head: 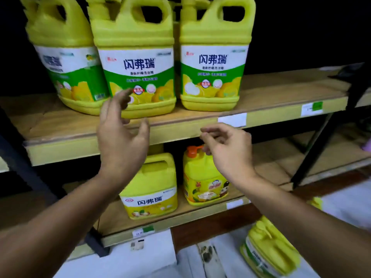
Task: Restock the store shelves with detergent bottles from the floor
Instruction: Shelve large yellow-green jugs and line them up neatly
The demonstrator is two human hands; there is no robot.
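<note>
- Left hand [120, 137] is hovering empty, fingers spread wide, at the front edge of the upper shelf [271, 93], fingertips just before the middle jug [138, 77]; whether they are touching it I cannot tell.
- Right hand [226, 151] is hanging empty with fingers loosely curled, just below the upper shelf's edge.
- Three jugs are standing on the upper shelf: the left jug [68, 67] turned slightly aside, the middle one beside it, and the right jug [212, 77] a small gap over.
- All three are standing upright, long axis vertical, handles up, labels facing out toward the aisle.
- Judging the step: one placement is looking finished, with both hands free between bottles.
- Floor jug [269, 251] is waiting well below the upper shelf and to its right, on pale flooring. Its handle end is pointing up toward the racking, long axis slanting in view; upright or leaning, I cannot tell.
- Next move is likely calling for bending down, taking that jug by the handle, and standing it label-out on the bare board right of the right jug.
</note>
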